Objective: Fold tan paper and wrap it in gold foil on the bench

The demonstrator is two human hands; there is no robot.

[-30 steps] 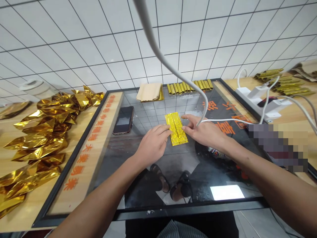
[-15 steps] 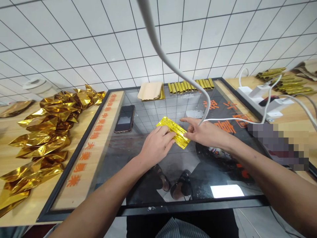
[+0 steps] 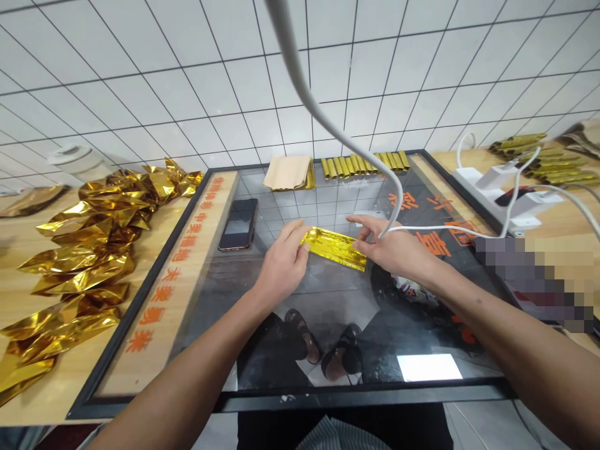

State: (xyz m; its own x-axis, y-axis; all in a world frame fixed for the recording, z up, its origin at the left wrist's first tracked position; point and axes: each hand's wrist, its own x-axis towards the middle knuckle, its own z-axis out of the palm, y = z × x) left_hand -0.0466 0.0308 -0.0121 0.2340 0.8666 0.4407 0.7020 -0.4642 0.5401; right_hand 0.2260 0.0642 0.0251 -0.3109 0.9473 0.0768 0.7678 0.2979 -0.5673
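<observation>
A creased strip of gold foil paper (image 3: 336, 249) is stretched out over the dark glass panel (image 3: 210, 312), its right end tilted slightly toward me. My left hand (image 3: 285, 256) grips its left end, thumb in front and fingers behind. At the right end, my right hand (image 3: 387, 244) pinches the foil between thumb and fingers, while its index finger points out to the left. A white cable (image 3: 328, 128) hangs down in front of the right hand and partly covers it.
Folded gold foil pieces (image 3: 79, 250) lie along the left. A phone (image 3: 238, 224), a paper stack (image 3: 289, 173) and a row of gold rolls (image 3: 365, 164) rest on the glass. More rolls (image 3: 539, 159) and a power strip (image 3: 497, 190) are at the right.
My left hand has slid from the middle of the foil to its left end. The foil has turned flatter across and shows more of its length. The right hand stays at the right end.
</observation>
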